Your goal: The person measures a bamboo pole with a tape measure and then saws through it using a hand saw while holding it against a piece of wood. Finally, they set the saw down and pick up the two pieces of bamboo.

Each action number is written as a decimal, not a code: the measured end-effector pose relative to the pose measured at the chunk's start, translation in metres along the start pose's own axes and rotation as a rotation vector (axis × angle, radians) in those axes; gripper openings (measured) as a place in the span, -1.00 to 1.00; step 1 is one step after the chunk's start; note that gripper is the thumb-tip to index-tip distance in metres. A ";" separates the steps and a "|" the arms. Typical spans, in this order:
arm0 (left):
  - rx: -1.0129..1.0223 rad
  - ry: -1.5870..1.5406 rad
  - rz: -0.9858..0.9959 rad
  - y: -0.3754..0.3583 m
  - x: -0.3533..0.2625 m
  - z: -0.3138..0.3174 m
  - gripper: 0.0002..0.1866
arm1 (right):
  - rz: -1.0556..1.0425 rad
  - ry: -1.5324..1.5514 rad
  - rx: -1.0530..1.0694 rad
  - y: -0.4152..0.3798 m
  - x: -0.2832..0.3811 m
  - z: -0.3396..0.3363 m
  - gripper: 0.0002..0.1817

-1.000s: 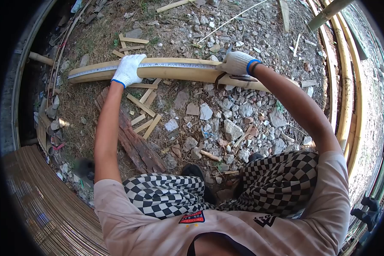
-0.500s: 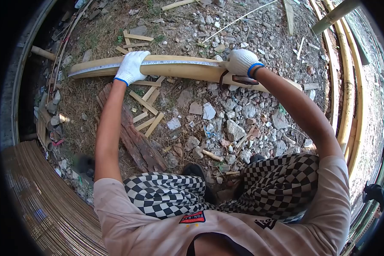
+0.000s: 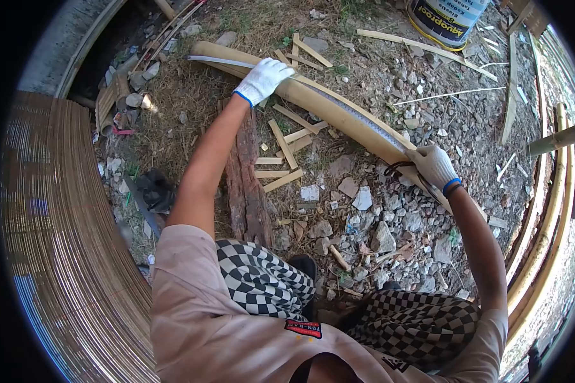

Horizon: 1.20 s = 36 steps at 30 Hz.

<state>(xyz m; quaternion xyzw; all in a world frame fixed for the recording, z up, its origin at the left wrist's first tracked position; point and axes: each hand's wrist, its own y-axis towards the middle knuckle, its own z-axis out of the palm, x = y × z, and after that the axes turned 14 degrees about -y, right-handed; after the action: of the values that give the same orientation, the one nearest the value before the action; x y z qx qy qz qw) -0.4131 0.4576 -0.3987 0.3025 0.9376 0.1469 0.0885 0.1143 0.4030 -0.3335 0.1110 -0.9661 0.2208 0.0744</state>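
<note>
A thick yellow length of bamboo lies aslant on the ground in front of me. Along its upper face runs a white measuring tape with printed marks. My left hand, in a white knitted glove, wraps over the bamboo near its far left end and covers part of the tape. Farther along to the right, my gloved right hand is closed around the tape, against the bamboo. A brown strap loop hangs beside those fingers. What else the right palm holds is hidden.
Several thin bamboo offcuts and a weathered wooden plank lie below the bamboo. Broken stones cover the ground to the right. A paint bucket stands at the top. Long poles edge the right; stacked slats fill the left.
The view has turned, so the bamboo now slopes down to the right and the bucket shows at the top. Both hands stay on the bamboo and tape.
</note>
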 end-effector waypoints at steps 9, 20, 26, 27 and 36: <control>-0.106 -0.025 -0.186 -0.003 0.043 -0.019 -0.79 | -0.010 0.002 0.035 -0.001 0.002 -0.008 -0.39; -1.067 -0.904 -1.614 -0.023 0.098 0.006 -0.50 | -0.055 0.277 0.311 -0.015 0.032 0.006 -0.35; -1.190 -1.702 -1.367 -0.027 0.115 -0.008 -0.70 | -0.052 0.301 0.298 -0.010 0.035 0.000 -0.39; -1.183 -1.688 -1.397 -0.024 0.113 -0.015 -0.70 | -0.050 0.250 0.262 -0.014 0.037 -0.007 -0.39; -0.974 -1.591 -1.518 -0.031 0.125 -0.022 -0.50 | -0.061 -0.049 0.129 -0.003 0.005 -0.009 -0.44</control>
<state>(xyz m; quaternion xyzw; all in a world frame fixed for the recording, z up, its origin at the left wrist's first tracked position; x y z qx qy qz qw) -0.5359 0.5033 -0.3977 -0.3858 0.4057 0.1682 0.8114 0.1112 0.4039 -0.3237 0.1501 -0.9477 0.2773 0.0501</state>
